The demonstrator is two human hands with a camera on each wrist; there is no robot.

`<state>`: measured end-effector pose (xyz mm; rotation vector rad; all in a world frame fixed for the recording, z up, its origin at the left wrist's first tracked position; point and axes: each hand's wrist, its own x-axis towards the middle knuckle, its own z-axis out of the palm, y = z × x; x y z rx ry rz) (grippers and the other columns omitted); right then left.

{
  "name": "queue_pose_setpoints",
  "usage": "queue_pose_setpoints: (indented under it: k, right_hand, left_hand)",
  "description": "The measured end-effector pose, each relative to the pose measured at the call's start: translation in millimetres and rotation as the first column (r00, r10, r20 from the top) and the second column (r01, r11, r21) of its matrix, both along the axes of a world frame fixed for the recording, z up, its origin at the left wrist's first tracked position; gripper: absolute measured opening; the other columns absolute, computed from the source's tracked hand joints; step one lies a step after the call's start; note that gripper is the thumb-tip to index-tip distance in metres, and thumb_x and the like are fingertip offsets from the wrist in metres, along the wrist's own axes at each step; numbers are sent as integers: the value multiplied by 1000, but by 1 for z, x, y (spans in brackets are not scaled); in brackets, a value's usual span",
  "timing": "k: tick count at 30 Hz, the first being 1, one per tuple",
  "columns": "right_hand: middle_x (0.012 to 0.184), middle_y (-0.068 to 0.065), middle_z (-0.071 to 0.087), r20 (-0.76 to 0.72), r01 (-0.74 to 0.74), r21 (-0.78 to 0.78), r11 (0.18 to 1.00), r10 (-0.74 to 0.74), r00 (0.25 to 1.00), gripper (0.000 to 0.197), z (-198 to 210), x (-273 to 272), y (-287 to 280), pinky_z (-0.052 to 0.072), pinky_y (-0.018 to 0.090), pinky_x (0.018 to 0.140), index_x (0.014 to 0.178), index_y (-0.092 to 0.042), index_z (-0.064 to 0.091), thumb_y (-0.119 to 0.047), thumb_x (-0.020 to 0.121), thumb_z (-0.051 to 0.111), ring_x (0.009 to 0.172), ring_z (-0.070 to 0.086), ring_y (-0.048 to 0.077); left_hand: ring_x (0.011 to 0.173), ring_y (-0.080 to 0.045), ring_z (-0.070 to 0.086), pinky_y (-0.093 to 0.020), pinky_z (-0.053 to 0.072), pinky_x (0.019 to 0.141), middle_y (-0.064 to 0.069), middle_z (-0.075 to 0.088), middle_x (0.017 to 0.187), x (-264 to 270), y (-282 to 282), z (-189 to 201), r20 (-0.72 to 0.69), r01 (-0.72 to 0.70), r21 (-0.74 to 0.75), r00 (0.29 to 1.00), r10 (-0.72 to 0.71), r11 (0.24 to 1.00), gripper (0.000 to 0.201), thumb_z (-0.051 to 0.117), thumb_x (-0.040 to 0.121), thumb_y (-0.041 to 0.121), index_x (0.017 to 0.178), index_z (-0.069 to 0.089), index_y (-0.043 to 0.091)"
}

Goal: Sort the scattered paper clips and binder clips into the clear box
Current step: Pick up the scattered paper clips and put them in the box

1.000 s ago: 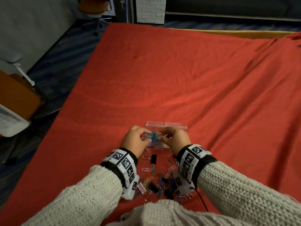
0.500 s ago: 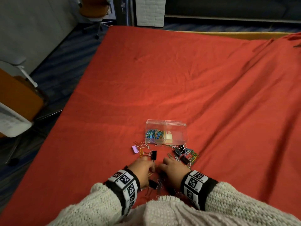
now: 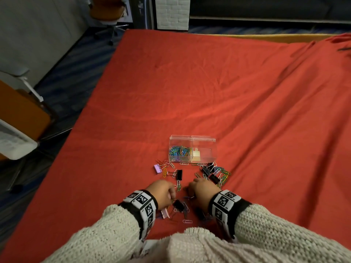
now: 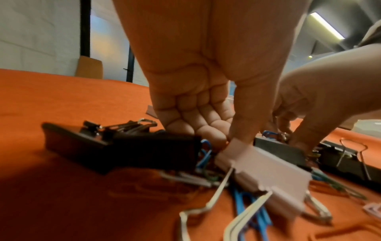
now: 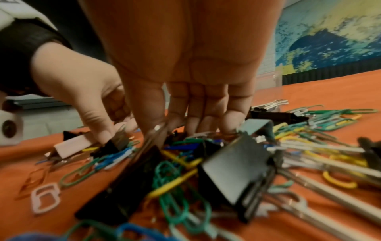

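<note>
The clear box (image 3: pixel 205 141) stands on the red cloth; its left half holds coloured paper clips (image 3: pixel 180 151), its right half a pale block (image 3: pixel 196 156). Loose paper clips and binder clips lie in front of it and in a pile (image 3: pixel 180 206) near my body. My left hand (image 3: pixel 171 196) (image 4: pixel 224 140) has curled fingers and pinches into the pile at a black binder clip (image 4: pixel 144 146), beside a pink binder clip (image 4: pixel 266 176). My right hand (image 3: pixel 190 192) (image 5: pixel 163 128) points its fingers down into the pile; thumb and forefinger pinch the wire handle of another black binder clip (image 5: pixel 132 172).
A purple binder clip (image 3: pixel 157 168) and a black one (image 3: pixel 179 174) lie left of centre before the box; a tangle of green and yellow paper clips (image 3: pixel 223 175) lies to the right. Office chairs (image 3: pixel 108 14) stand on the floor to the left.
A second ago both hands were at the box's left compartment over the paper clips. They have drawn back toward my body and gone down into the near pile.
</note>
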<state>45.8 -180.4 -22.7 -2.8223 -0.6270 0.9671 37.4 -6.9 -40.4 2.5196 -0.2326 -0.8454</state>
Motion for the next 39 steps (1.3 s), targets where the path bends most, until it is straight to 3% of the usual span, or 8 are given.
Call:
queue_pose_setpoints:
  k: [10, 18, 20, 22, 25, 29, 34, 39]
  right_hand:
    - [123, 10, 50, 57, -16, -24, 1000, 17, 998, 62, 2, -8, 13, 41, 42, 97, 125, -18, 48, -42, 72, 70, 119, 45, 29]
    - [109, 14, 66, -3, -6, -50, 999, 6, 1000, 27, 1, -9, 14, 47, 37, 89, 101, -13, 65, -28, 86, 48, 101, 62, 33]
    - [105, 10, 68, 38, 70, -20, 997, -69, 997, 24, 3, -6, 12, 46, 36, 90, 97, -16, 65, -26, 84, 47, 100, 63, 31]
    - [98, 6, 71, 40, 223, 80, 972, -227, 973, 17, 5, 0, 10, 51, 34, 88, 88, -21, 64, -26, 80, 50, 95, 64, 29]
    - [85, 4, 73, -23, 423, 277, 863, -434, 901, 13, 12, 16, 8, 56, 32, 80, 69, -26, 58, -20, 79, 54, 83, 69, 21]
    - [60, -7, 61, -154, 578, 531, 620, -600, 785, 15, 23, 36, 6, 45, 9, 49, 88, -17, 69, -7, 82, 59, 42, 55, -8]
    - [65, -1, 62, -292, 658, 686, 310, -711, 640, 7, 34, 61, 12, 42, 13, 41, 82, -15, 64, -9, 81, 67, 49, 53, 8]
    - [60, 2, 57, -357, 682, 702, 206, -727, 587, 21, 34, 76, 20, 45, 16, 42, 68, -16, 57, -2, 83, 64, 43, 51, 10]
  left_hand:
    - [68, -9, 55, -17, 43, 68, 12, 54, 70, 1, 7, 8, 34, -77, -97, 996, 80, 992, 26, 60, 72, 5, 91, 72, 19]
    - [59, 3, 50, -17, 47, 66, 14, 55, 72, 10, 13, 17, 81, -176, -247, 976, 201, 953, 18, 65, 73, 2, 81, 71, 17]
    - [58, 4, 50, -8, 43, 60, 15, 57, 67, 15, 15, 22, 78, -219, -286, 965, 250, 933, 18, 67, 73, 0, 81, 70, 17]
    - [61, 0, 54, -14, 47, 64, 11, 61, 68, 21, 15, 26, 77, -261, -321, 951, 300, 910, 22, 70, 73, 3, 76, 68, 24]
    - [63, -5, 57, -14, 47, 61, 5, 65, 70, 30, 15, 32, 114, -337, -372, 908, 402, 865, 22, 74, 72, 8, 71, 66, 28]
    - [61, -3, 54, -3, 42, 54, 4, 62, 70, 43, 8, 42, 124, -407, -482, 845, 520, 776, 16, 72, 73, 1, 84, 69, 13]
    - [65, -12, 58, -24, 49, 62, -3, 67, 76, 60, -2, 47, 150, -478, -530, 760, 632, 701, 15, 72, 74, 5, 85, 69, 14]
    - [64, -12, 58, -16, 46, 56, 4, 62, 69, 73, -10, 51, 156, -494, -565, 723, 673, 661, 14, 72, 75, 5, 84, 68, 15]
